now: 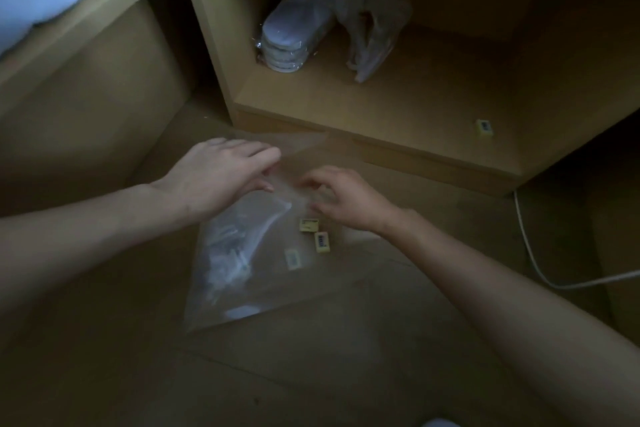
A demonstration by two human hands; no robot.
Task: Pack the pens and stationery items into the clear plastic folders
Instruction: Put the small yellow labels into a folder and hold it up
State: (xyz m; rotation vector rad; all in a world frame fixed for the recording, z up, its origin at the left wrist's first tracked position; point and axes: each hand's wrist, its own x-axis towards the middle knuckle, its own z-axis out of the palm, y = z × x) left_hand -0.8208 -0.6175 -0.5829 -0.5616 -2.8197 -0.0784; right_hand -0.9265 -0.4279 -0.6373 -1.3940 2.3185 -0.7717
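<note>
- The clear, thin plastic folder (263, 274) lies flat on the brown floor (311, 374), its open top edge lifted toward the low wooden shelf unit (398, 104). It looks light, limp and slick, so it will likely buckle unless one hand pins or spreads the mouth.
- Pale pens or similar long white items (235, 246) already sit inside, on the folder's left side; dim light and blur leave their exact kind unclear.
- Three small yellow rectangular eraser-like blocks show: two (309, 225) (322, 243) near the folder's right edge, a third (292, 258) seemingly under the plastic. They should be light, rigid and easy to pinch by their short sides.
- A fourth small yellow block (484, 126) rests well apart on the shelf board.
- The left hand (221, 170) is spread, fingers nearly straight, at the upper flap; I cannot tell whether it grips it.
- The right hand (343, 198) has fingers loosely curled at the folder mouth, apparently pinching the film, though nothing else shows in it.
- Best hold: the flap's edge, near a corner.
</note>
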